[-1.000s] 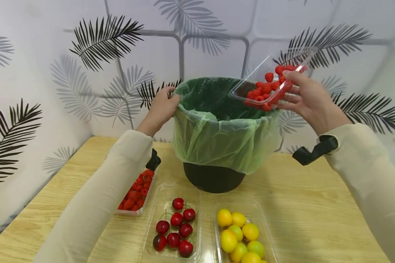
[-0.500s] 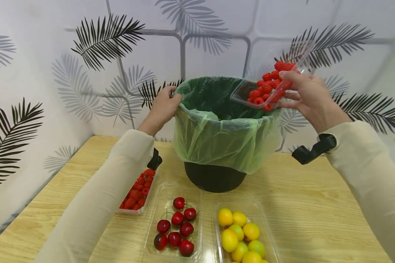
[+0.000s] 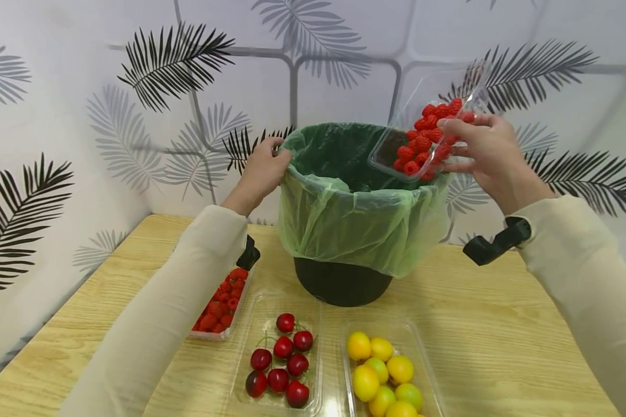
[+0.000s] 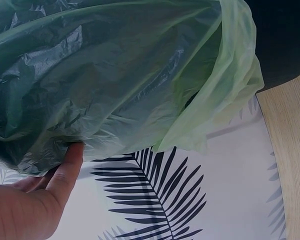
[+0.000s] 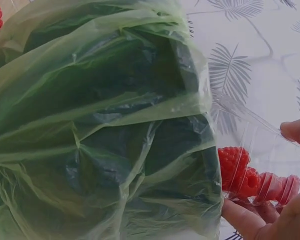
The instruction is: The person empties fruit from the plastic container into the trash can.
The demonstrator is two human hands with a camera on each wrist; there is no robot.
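My right hand (image 3: pixel 492 147) grips a clear plastic container (image 3: pixel 383 153) of raspberries (image 3: pixel 425 139) by its right side. The container is tilted, its lower left end over the mouth of a black bin (image 3: pixel 342 282) lined with a green bag (image 3: pixel 355 226). At the bin's left rim my left hand (image 3: pixel 261 171) pinches the bag-covered edge, thumb and fingers on either side. In the right wrist view several raspberries (image 5: pixel 232 167) lie in the container beside the bag, with the right thumb on the container's edge. The bag hides part of the container there.
On the wooden table (image 3: pixel 501 324) stand a container of cherries (image 3: pixel 278 379), one of yellow-green plum-like fruits (image 3: pixel 365 382), and another of raspberries (image 3: pixel 219 307), partly hidden by the left sleeve. A patterned wall (image 3: pixel 344 46) rises close behind the bin.
My right hand has tipped the container more steeply, and the raspberries in it have slid toward its lower end. My left hand still holds the bin's rim.
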